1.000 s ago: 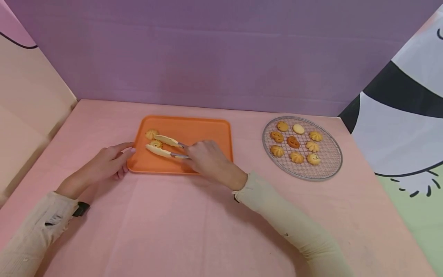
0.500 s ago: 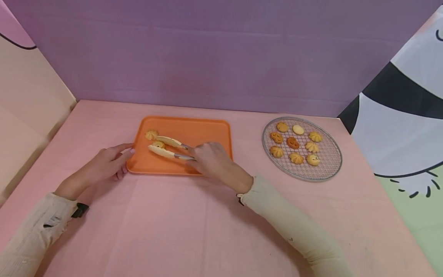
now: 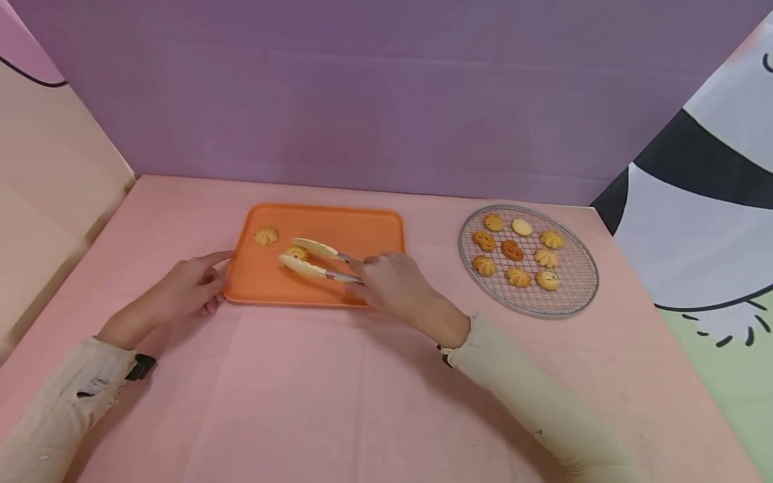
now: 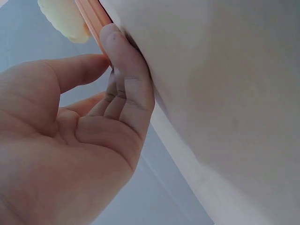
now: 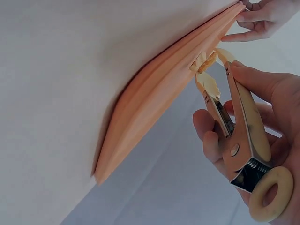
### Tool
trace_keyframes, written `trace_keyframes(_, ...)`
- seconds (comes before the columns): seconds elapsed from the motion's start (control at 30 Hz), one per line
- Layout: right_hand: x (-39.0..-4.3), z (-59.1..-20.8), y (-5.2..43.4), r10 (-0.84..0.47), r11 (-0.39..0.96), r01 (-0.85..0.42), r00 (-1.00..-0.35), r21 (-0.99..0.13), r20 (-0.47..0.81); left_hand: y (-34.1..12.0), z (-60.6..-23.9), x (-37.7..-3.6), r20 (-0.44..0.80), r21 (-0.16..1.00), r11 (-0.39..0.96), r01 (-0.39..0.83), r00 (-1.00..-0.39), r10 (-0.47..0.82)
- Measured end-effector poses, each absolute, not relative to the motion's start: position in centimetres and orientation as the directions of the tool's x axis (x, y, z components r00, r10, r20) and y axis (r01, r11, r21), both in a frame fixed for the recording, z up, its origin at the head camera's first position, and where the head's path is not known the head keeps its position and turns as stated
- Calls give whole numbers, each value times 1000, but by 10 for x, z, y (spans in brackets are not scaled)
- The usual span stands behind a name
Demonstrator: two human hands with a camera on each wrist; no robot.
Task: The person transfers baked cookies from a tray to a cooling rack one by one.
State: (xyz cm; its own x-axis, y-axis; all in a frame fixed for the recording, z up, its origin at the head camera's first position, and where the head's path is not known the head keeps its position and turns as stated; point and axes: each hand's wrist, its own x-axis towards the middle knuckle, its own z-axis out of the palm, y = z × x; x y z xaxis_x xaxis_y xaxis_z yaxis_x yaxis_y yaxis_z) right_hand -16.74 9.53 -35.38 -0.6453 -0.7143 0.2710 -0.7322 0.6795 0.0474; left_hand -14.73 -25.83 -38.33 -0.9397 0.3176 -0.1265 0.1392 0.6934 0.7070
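Head view: the right hand (image 3: 395,290) grips cream-tipped tongs (image 3: 317,258), whose tips close around a cookie (image 3: 296,253) over the orange tray (image 3: 374,231); the left hand (image 3: 184,290) pinches the tray's near left corner; a second cookie (image 3: 266,236) lies on the tray; a wire rack (image 3: 576,285) of cookies sits to the right on the pink table (image 3: 302,389).
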Motion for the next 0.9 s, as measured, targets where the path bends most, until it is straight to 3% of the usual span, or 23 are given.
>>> trace_keyframes(0.17,-160,-352,114,-703,694,-714,-642,95,306,-258,-382,-147,-135,715,688,126,-940,313)
trace_keyframes(0.43,-151,-354,148,-678,692,-717,-610,77,410,-257,-381,-146,-140,730,673,118,-938,316)
trace_keyframes(0.9,-137,-350,191,-650,710,-699,-607,82,457,-257,-381,-146,-162,725,681,98,-938,308)
